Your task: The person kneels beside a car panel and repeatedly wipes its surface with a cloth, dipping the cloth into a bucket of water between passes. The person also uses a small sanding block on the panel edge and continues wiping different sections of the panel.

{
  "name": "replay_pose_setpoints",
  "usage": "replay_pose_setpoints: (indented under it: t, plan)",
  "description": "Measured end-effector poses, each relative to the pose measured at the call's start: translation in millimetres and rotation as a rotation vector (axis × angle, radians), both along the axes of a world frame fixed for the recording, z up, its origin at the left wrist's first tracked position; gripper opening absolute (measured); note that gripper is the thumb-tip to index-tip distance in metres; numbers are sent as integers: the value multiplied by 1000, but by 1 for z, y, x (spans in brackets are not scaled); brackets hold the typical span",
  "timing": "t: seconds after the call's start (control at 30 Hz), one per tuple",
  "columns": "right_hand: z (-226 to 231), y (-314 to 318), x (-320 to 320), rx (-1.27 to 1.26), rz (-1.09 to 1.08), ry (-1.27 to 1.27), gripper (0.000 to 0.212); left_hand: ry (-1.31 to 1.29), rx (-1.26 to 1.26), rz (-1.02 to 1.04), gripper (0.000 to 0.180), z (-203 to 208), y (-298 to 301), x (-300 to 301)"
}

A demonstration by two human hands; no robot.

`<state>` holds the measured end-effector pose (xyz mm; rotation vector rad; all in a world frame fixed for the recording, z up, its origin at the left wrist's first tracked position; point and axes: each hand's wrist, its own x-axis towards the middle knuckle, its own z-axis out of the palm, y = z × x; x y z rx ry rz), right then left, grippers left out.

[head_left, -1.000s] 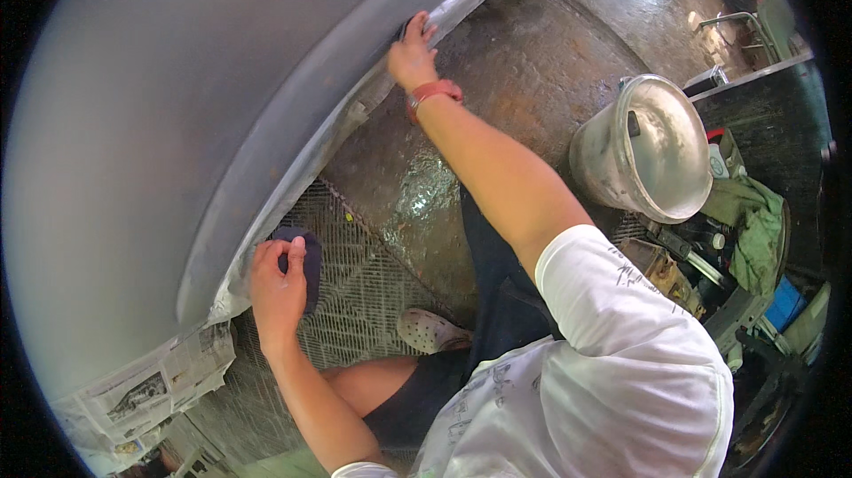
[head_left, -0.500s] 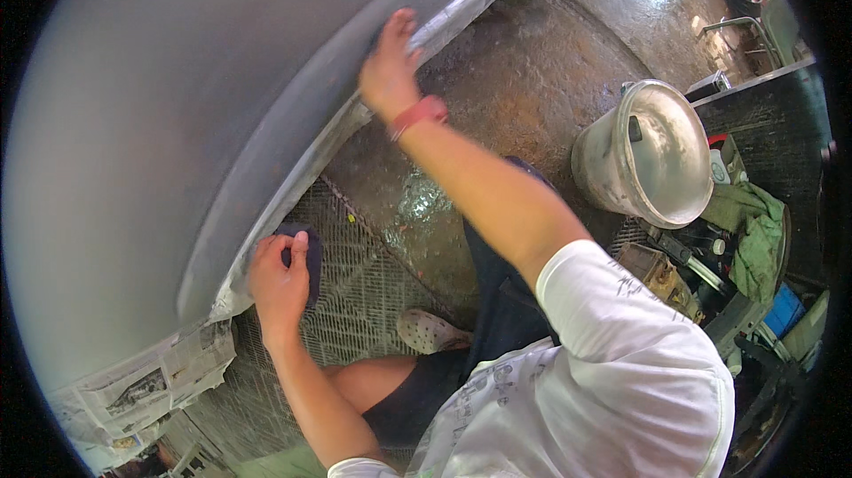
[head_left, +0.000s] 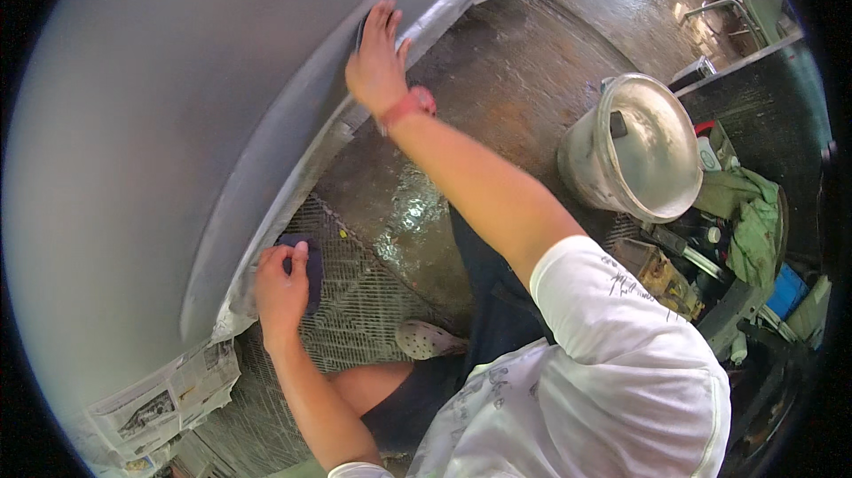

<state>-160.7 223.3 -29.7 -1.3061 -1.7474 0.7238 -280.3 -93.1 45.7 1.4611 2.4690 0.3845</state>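
Observation:
A large smooth grey curved panel (head_left: 133, 150), like a vehicle body part, fills the left side. My right hand (head_left: 377, 74), with a red band at the wrist, lies along the panel's lower edge, fingers stretched. A thin dark pad (head_left: 361, 30) shows beside and under those fingers; most of it is hidden. Lower down, my left hand (head_left: 280, 296) is closed, thumb and fingers pinching a dark purple cloth (head_left: 314, 278) near the panel's rim. Whitish masking (head_left: 297, 181) runs along that rim, and newspaper sheets (head_left: 169, 394) hang at its lower end.
A worn whitish bucket (head_left: 586, 158) stands to the right on the wet floor (head_left: 506, 79). Beyond it lie a green cloth (head_left: 754, 221), a blue box (head_left: 785, 290) and assorted tools. A ribbed mat (head_left: 355, 300) and my clog (head_left: 426, 339) are below my arms.
My right hand has shifted slightly left and up along the panel, and a dark edge now shows beside its fingers. The left hand keeps its hold on the cloth. The view has shifted slightly.

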Motion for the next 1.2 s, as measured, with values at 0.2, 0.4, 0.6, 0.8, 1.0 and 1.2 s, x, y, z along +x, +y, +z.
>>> replay_pose_setpoints:
  t: [0.2, 0.4, 0.6, 0.8, 1.0, 1.2]
  plan:
    - [-9, -2, 16, -55, 50, -67, 80, -23, -44, 1, 35, -2, 13, 7]
    - [28, -56, 127, -100, 231, 303, 60, -71, -127, -31, 33, -26, 23, -2]
    - [78, -99, 378, 146, -161, 18, 50, -118, -186, -60, 29, -32, 18, -12]
    - [48, -117, 513, -107, -151, -659, 36, -329, -192, -82, 37, -60, 11, -25]
    - [60, -110, 411, -206, 55, -20, 28, -472, 61, -62, 55, -24, 63, 78]
    - [53, -139, 258, -350, 486, 478, 58, -1156, 317, -86, 53, 30, 121, 197]
